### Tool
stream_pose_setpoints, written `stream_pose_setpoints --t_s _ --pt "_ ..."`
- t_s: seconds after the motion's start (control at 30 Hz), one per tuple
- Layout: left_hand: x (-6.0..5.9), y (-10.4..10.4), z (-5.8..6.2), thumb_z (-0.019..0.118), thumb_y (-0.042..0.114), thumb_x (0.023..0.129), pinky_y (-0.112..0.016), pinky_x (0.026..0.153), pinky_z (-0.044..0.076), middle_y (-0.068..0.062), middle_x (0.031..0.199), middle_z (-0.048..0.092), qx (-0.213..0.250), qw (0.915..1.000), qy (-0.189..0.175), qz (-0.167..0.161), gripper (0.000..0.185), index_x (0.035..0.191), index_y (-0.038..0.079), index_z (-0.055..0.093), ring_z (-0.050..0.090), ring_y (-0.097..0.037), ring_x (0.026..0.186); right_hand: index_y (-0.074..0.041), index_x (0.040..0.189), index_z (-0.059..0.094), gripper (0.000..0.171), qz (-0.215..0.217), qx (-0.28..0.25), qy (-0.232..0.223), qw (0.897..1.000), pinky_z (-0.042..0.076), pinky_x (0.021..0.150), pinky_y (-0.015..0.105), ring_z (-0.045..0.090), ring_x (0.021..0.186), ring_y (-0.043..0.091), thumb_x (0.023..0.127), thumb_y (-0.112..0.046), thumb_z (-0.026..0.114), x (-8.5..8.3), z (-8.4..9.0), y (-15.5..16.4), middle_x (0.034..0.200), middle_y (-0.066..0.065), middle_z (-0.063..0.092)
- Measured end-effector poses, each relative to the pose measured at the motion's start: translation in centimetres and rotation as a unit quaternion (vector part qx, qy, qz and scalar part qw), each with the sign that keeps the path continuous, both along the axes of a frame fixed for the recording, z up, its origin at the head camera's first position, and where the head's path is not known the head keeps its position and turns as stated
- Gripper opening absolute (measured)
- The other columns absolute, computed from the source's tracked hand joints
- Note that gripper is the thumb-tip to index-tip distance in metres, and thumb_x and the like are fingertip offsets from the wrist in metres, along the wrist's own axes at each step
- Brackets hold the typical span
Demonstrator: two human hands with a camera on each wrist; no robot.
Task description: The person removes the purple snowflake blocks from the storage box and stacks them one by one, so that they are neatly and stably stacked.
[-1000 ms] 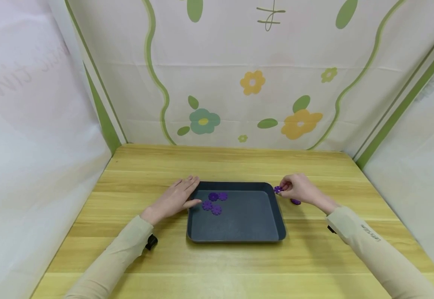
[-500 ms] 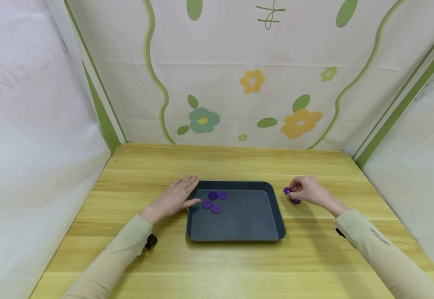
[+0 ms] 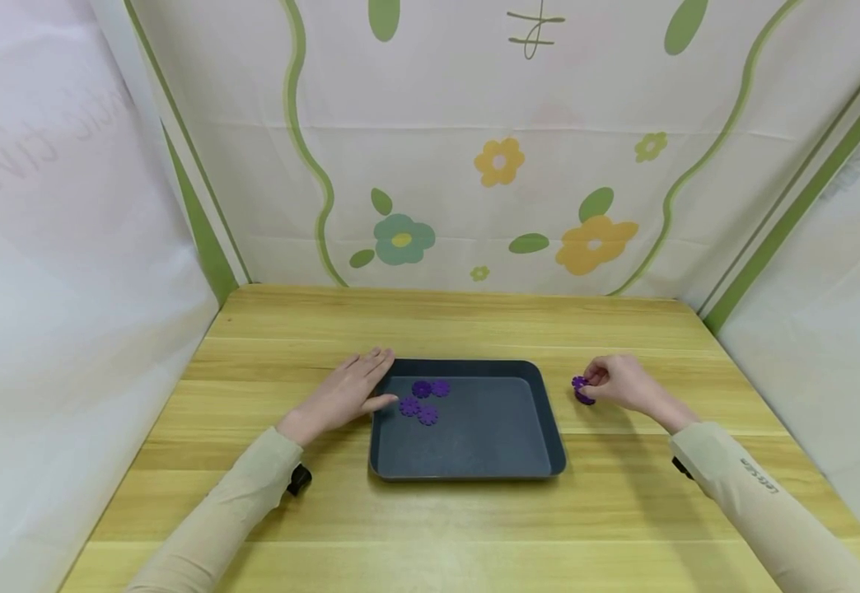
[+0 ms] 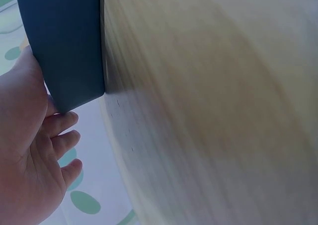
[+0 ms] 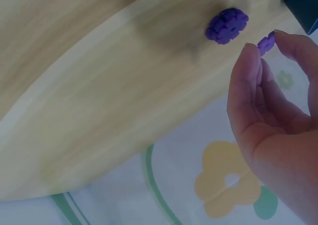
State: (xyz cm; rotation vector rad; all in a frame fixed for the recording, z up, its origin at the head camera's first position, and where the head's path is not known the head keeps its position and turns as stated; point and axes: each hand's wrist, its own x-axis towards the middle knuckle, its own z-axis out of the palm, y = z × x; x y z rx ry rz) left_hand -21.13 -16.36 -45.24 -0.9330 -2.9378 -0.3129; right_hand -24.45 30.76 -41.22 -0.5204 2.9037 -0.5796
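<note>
In the head view my left hand [image 3: 350, 391] rests on the back left corner of a dark tray [image 3: 497, 445], fingers straight and thumb over the rim. The left wrist view shows its fingertips around the tray's corner. My right hand [image 3: 626, 384] pinches a purple notched disc [image 5: 267, 43] between thumb and fingertips, right of the tray. Just beneath it, a small stack of the same purple discs [image 5: 227, 26] lies on the table; in the head view the held disc overlaps it. Inside the tray, several flat purple discs [image 3: 427, 414] lie toward the left side.
The tray stands mid-table on a light wooden tabletop [image 3: 467, 535]. White fabric walls printed with flowers [image 3: 252, 156] rise behind the table and at both sides. Each wrist has a small dark device, such as the left one [image 3: 300, 479].
My right hand has moved right and slightly nearer, carrying its disc from the tray's right edge to the stack. The left hand has stayed on the tray.
</note>
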Motion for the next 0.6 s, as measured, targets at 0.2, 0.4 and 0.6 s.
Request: stream_pose_setpoints --t_s 0.2,0.4,0.6 --pt "0.0 0.0 0.0 0.052 0.050 0.100 -0.053 0.122 0.029 -0.017 0.160 0.034 -0.002 1.0000 0.001 0.001 0.076 0.155 0.003 0.030 0.033 -0.033 0.150 -0.001 0.088 0.072 0.019 -0.006 0.004 0.005 1.000 0.052 0.064 0.023 0.062 0.071 0.010 0.082 -0.017 0.080 0.1 -0.6 0.6 0.080 0.006 0.071" --pt "0.1 0.0 0.1 0.052 0.050 0.100 -0.053 0.122 0.029 -0.017 0.160 0.034 -0.001 1.0000 0.002 -0.002 0.076 0.155 0.002 0.030 0.033 -0.033 0.149 -0.001 0.087 0.072 0.017 -0.001 0.003 0.016 1.000 0.051 0.062 0.021 0.062 0.070 0.009 0.082 -0.016 0.079 0.1 -1.2 1.1 0.079 0.005 0.072" --pt "0.1 0.0 0.1 0.053 0.050 0.099 -0.054 0.122 0.030 -0.018 0.159 0.035 0.001 1.0000 0.007 -0.003 0.076 0.155 0.002 0.031 0.034 -0.033 0.149 -0.001 0.088 0.072 0.017 -0.008 0.007 0.010 1.000 0.051 0.062 0.023 0.063 0.071 0.011 0.082 -0.016 0.079 0.2 -1.5 1.2 0.080 0.006 0.072"
